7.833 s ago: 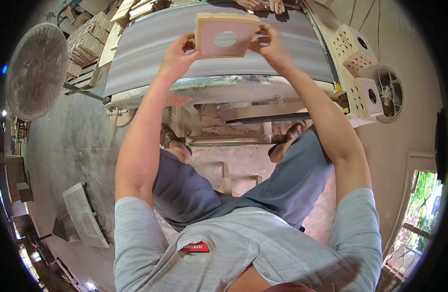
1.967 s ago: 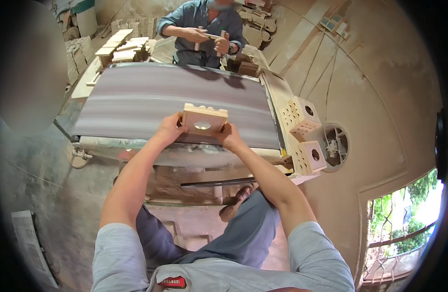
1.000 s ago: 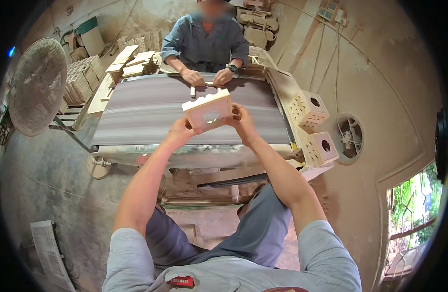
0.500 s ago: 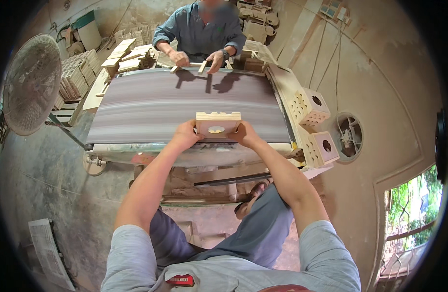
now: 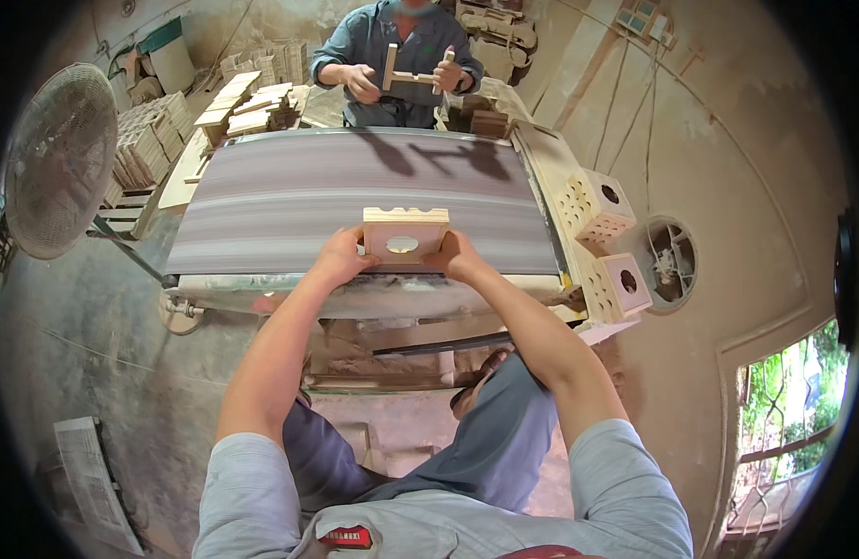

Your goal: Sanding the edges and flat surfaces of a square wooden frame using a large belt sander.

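Note:
A pale wooden box (image 5: pixel 403 229) with a round hole in its near face and a notched top edge stands at the near side of a wide grey sanding belt (image 5: pixel 280 191). My left hand (image 5: pixel 343 257) grips its left side, fingers closed round the edge. On the opposite side my right hand (image 5: pixel 455 256) holds it the same way. The underside of the box is hidden, and whether it presses on the belt I cannot tell.
Across the belt a co-worker (image 5: pixel 383 56) holds an H-shaped wooden frame (image 5: pixel 412 77). Two boxes with holes, an upper box (image 5: pixel 592 210) and a lower box (image 5: pixel 616 289), sit on the right ledge. A round fan (image 5: pixel 61 160) and stacked boards (image 5: pixel 252 116) are at left.
My hands and the box have shifted slightly left along the belt. The co-worker has raised the wooden pieces off the far side of the belt, and they now show as an H-shaped frame.

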The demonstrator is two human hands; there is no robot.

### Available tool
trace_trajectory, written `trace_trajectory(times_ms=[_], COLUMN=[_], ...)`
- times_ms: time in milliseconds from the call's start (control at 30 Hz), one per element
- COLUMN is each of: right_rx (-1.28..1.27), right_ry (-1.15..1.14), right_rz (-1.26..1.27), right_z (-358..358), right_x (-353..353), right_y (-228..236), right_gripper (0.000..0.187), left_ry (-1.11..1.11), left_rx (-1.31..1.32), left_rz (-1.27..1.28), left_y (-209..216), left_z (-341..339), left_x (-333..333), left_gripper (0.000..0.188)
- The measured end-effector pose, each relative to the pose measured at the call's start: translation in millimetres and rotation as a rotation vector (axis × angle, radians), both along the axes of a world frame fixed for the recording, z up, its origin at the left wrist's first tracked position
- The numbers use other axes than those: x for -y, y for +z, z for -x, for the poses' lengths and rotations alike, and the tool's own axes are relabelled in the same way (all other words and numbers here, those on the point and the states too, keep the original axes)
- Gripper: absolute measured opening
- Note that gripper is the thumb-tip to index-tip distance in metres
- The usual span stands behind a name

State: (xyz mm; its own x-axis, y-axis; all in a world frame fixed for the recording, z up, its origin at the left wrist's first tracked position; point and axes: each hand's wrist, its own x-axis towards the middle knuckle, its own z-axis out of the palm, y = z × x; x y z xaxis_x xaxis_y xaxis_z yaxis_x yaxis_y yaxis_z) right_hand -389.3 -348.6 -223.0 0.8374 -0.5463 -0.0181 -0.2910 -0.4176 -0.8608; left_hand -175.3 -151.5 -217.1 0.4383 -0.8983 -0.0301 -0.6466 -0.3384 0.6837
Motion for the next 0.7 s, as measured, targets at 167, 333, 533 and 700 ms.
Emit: trace_trajectory(times_ms=[167, 333, 533, 700], right_rx=[-0.112, 0.023, -0.088, 0.012], right_ry=[0.026, 0.018, 0.002, 0.022], right_rz=[0.133, 0.064, 0.128, 0.063], right_z=[-9, 24, 29, 1], right_x=[-1, 37, 32, 19], right_y=[0, -30, -3, -22], right_gripper=[0.046, 0.046, 0.053, 0.046], left_ry=[0.021, -0.026, -0.054, -0.044], left_rx=[0.056, 0.130, 0.097, 0.096], left_rz=[-0.069, -0.020, 0.017, 0.070], left_y=[12, 21, 14, -3], left_z=[5, 36, 33, -1], left_x=[-17, 11, 21, 9], left_gripper=[0.054, 0.057, 0.057, 0.057])
